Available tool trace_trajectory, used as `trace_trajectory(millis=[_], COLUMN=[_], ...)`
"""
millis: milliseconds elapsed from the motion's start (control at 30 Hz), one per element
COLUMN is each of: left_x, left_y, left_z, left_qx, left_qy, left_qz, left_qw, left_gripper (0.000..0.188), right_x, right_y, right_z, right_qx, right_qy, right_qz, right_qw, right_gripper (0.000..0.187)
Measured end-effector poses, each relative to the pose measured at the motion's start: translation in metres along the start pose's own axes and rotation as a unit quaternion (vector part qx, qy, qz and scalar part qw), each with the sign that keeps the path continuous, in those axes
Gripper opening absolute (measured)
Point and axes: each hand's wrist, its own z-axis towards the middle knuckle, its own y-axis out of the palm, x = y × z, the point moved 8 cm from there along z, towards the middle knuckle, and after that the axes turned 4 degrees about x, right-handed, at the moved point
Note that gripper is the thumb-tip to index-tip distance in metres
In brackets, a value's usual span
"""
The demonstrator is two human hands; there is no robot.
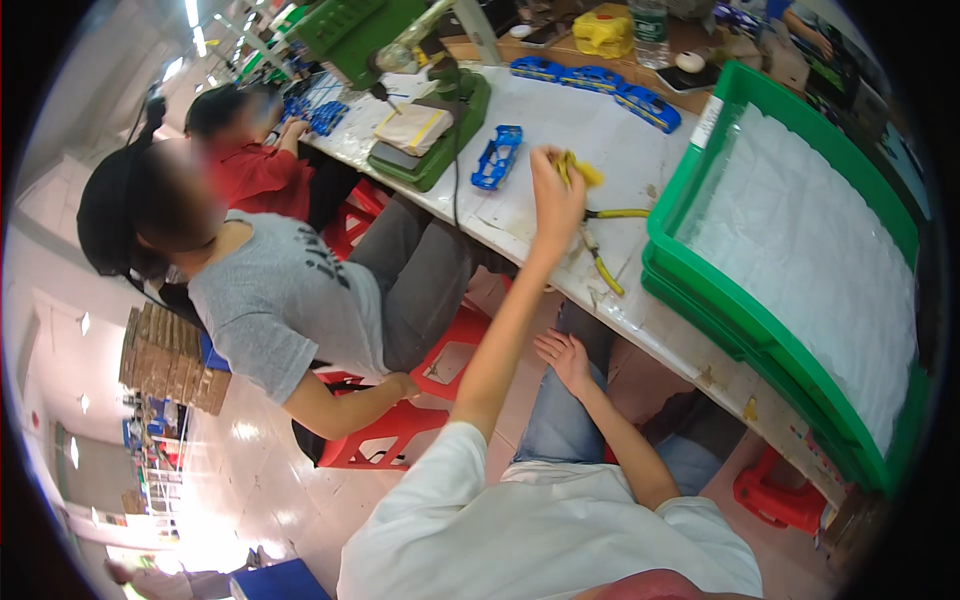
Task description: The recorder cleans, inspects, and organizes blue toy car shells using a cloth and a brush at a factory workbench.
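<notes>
My left hand (558, 200) is raised over the white workbench, its fingers closed around a small yellow piece (584, 172) whose kind I cannot make out. Just beside that wrist, a pair of pliers with yellow handles (604, 268) lies near the bench edge, its jaws partly hidden. To the left of the hand rests a blue toy car body (497, 157). My right hand (566, 360) lies on my lap below the bench, palm up, fingers stretched out, holding nothing.
Stacked green crates (665, 232) lined with white sheeting fill the bench's right side. Several blue toy cars (590, 78) line the back. A green bench press (430, 130) stands left, its dark cable hanging down. A seated person in grey (290, 280) is close on my left.
</notes>
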Motion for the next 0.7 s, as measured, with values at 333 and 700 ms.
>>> trace_trajectory(millis=[333,700], left_x=[0.075,0.175], left_y=[0.056,0.134], left_z=[0.044,-0.069], left_qx=[-0.046,-0.517], left_qy=[0.132,0.246], left_qz=[0.051,0.061], left_qw=[0.989,0.817], left_gripper=[0.028,0.051], right_x=[-0.008,-0.002], right_y=[-0.001,-0.005], right_z=[-0.003,0.001], right_qx=[0.017,-0.003], right_qy=[-0.010,-0.015], right_qz=[-0.013,-0.015], right_qw=[1.000,1.000], right_gripper=[0.046,0.040])
